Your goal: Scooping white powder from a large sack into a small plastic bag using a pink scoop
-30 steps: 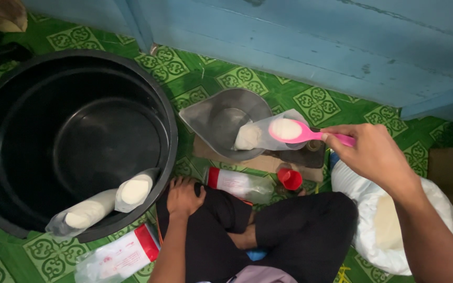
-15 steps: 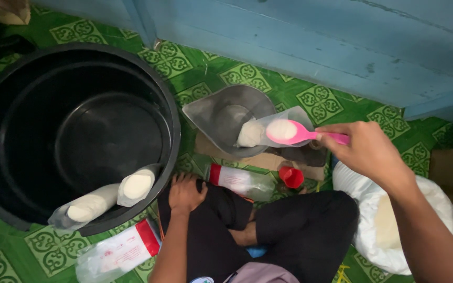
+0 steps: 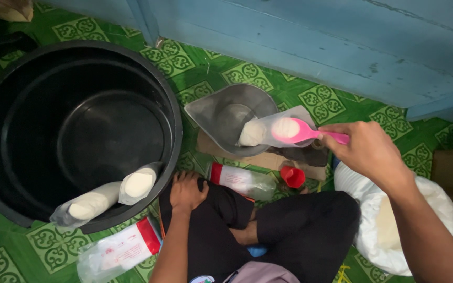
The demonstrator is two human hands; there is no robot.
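The right hand (image 3: 368,152) grips a pink plastic spoon (image 3: 302,132) by the end of its handle, fingers curled round it, and holds it level over the open mouth of a small clear plastic bag (image 3: 276,131). The spoon's bowl is heaped with a white, floury powder that sits in a soft rounded mound, and the bowl lies just inside the bag's mouth. The bag rests on the grey metal pan (image 3: 229,112) of a weighing scale, and a lump of the same white powder already fills its bottom end — it lies over the pan's near rim. The left hand (image 3: 187,191) rests palm-down on the person's knee, fingers loosely spread over the black trousers, holding nothing. Just in front of the knees lies a clear packet with a red end (image 3: 239,181), and beside it stands a small red cap (image 3: 293,176). To the right, touching the leg, slumps a large white sack (image 3: 436,209), its top open on pale powder. To the left stands a big black tub (image 3: 171,112); two filled bags of white powder (image 3: 108,194) lean side by side against its near wall. Another clear packet with a red end (image 3: 119,251) lies on the green patterned mat (image 3: 211,76) beneath the tub's rim.
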